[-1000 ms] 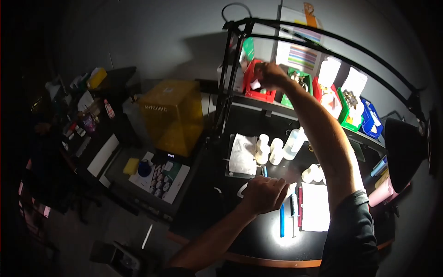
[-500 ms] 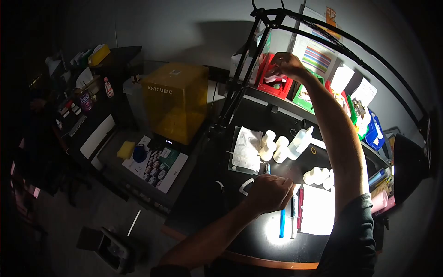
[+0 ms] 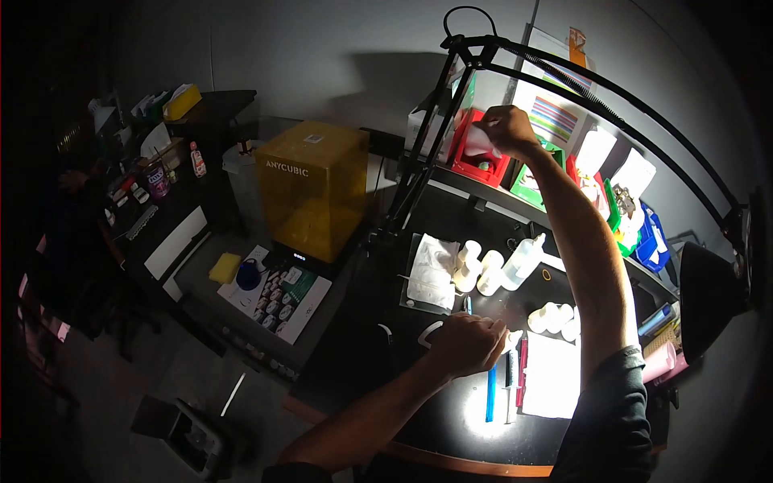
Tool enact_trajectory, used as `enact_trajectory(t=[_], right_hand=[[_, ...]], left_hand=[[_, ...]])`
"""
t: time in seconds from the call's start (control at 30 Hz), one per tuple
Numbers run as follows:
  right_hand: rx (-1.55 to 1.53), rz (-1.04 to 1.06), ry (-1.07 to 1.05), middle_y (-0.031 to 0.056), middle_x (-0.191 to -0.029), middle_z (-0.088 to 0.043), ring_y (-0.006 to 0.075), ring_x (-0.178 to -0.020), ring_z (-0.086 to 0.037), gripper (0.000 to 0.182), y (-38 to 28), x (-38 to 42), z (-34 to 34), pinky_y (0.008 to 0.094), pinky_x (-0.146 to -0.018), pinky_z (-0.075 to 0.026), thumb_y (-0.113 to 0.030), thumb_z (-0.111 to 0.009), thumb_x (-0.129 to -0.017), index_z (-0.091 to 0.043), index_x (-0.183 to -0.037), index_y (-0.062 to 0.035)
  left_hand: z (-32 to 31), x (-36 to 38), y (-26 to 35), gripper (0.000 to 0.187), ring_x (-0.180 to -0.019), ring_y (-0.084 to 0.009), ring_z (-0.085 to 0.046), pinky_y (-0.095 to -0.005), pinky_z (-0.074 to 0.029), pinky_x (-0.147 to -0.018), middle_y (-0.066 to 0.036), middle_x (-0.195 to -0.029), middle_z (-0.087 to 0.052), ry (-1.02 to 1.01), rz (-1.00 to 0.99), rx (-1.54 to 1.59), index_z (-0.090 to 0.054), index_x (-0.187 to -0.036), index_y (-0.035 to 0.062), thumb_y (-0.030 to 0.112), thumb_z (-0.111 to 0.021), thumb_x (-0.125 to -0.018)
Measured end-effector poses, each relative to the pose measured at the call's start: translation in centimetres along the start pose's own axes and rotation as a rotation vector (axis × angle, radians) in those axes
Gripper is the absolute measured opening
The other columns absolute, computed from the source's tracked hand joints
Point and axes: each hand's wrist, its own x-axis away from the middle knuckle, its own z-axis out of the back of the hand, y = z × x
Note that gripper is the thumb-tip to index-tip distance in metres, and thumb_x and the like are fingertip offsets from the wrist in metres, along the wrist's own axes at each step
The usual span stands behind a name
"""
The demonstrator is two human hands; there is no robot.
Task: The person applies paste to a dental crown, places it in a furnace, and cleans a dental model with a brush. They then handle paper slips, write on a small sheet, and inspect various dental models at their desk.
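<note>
Right hand pinches a pale piece at a red bin, seemingly held high to clear its rim.
Left hand curls over the counter; I cannot tell what its fingers hold.

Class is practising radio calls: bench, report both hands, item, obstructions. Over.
Right hand pinching pale piece at red bin. Left hand curled over bench, contents unclear. Lamp frame near bin; no evident blockage.
</note>
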Motion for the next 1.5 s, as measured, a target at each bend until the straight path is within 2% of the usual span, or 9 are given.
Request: enact_trajectory(t=[0.2,0.37,0.57,0.73,0.8,1.03,1.23,1.33,1.5], right_hand=[[-0.039,-0.034,0.202,0.0201,-0.1,-0.076,0.0369,-0.097,-0.075,0.021,3.6,-2.0,0.1,0.0416,-0.086,-0.058,-0.021,-0.071,-0.087,-0.075,-0.104,-0.0094],[-0.161,-0.347,0.463,0.0143,-0.094,-0.079,0.0283,-0.094,-0.077,0.023,2.4,-1.2,2.3,0.0389,-0.085,-0.058,-0.026,-0.073,-0.086,-0.077,-0.102,-0.0096],[-0.192,-0.307,0.472,0.0138,-0.082,-0.078,0.0294,-0.077,-0.077,0.021,1.3,3.8,5.8,0.0363,-0.079,-0.06,-0.022,-0.073,-0.079,-0.083,-0.094,-0.0095],[-0.206,-0.357,0.241,0.0132,-0.078,-0.076,0.0197,-0.059,-0.07,0.033,-4.1,17.5,7.1,0.0323,-0.057,-0.056,-0.006,-0.057,-0.083,-0.079,-0.109,-0.0015],[-0.305,-0.352,0.121,0.0115,-0.077,-0.074,0.016,-0.058,-0.068,0.032,-3.5,21.5,6.0,0.0293,-0.053,-0.054,0.002,-0.058,-0.08,-0.076,-0.105,0.0049],[-0.611,-0.413,0.042,0.01,-0.074,-0.073,0.0123,-0.061,-0.069,0.023,-2.3,26.4,2.6,0.0286,-0.059,-0.055,-0.015,-0.08,-0.085,-0.074,-0.093,0.0053],[-0.779,-0.503,-0.097,0.0089,-0.084,-0.074,0.0123,-0.071,-0.071,0.022,-1.8,25.9,1.8,0.0276,-0.064,-0.056,-0.018,-0.076,-0.093,-0.074,-0.098,0.0039],[-0.744,-0.506,-0.113,0.0093,-0.084,-0.074,0.0118,-0.071,-0.071,0.024,-2.2,25.8,1.1,0.0267,-0.065,-0.057,-0.019,-0.076,-0.094,-0.075,-0.101,0.0042],[-0.629,-0.506,-0.13,0.0113,-0.08,-0.074,0.011,-0.072,-0.07,0.024,-2.4,25.5,0.6,0.0256,-0.064,-0.056,-0.02,-0.078,-0.093,-0.076,-0.101,0.0027]], left_hand=[[0.3,0.0,0.0,0.024,-0.046,-0.0219,-0.063,-0.0387,-0.053,-0.053,-0.006,-0.054,-0.059,-0.023,0.014,-0.02,-0.06,-0.074,0.0092,0.02,-0.064,-0.095],[-0.2,0.2,-0.5,0.025,-0.047,-0.0234,-0.063,-0.0391,-0.053,-0.052,-0.006,-0.056,-0.06,-0.002,0.024,-0.012,-0.061,-0.073,0.0088,0.021,-0.065,-0.095],[1.4,-1.1,-0.7,0.019,-0.051,-0.0278,-0.064,-0.0395,-0.05,-0.05,-0.008,-0.057,-0.06,0.368,0.1,-0.001,-0.062,-0.072,0.0092,0.014,-0.072,-0.087],[2.4,-1.8,-0.4,0.069,-0.127,-0.0395,-0.049,-0.0491,-0.042,-0.108,-0.024,-0.138,-0.045,0.63,0.122,-0.022,-0.046,-0.138,-0.004,0.021,-0.08,-0.084],[2.8,-1.8,-0.6,0.076,-0.136,-0.042,-0.045,-0.0504,-0.04,-0.112,-0.026,-0.147,-0.043,0.532,0.134,0.032,-0.046,-0.143,-0.0024,0.021,-0.084,-0.081],[0.3,-0.6,-2.1,0.016,-0.09,-0.0308,-0.071,-0.0369,-0.053,-0.081,-0.013,-0.096,-0.076,0.564,0.219,0.207,-0.076,-0.106,0.0005,0.008,-0.072,-0.092],[-0.3,-0.5,-4.8,0.024,-0.071,-0.0053,-0.062,-0.0261,-0.048,-0.065,-0.003,-0.076,-0.074,0.607,0.532,0.665,-0.074,-0.093,-0.0055,0.017,-0.074,-0.099],[0.9,-1.4,-3.3,0.032,-0.062,-0.0004,-0.044,-0.0228,-0.034,-0.054,0.008,-0.066,-0.056,0.689,0.625,0.782,-0.065,-0.071,0.0003,0.014,-0.078,-0.096],[1.5,-1.3,-3.2,0.032,-0.062,-0.0011,-0.049,-0.0221,-0.037,-0.056,0.007,-0.068,-0.062,0.652,0.73,0.786,-0.066,-0.071,0.0004,0.016,-0.08,-0.095]])
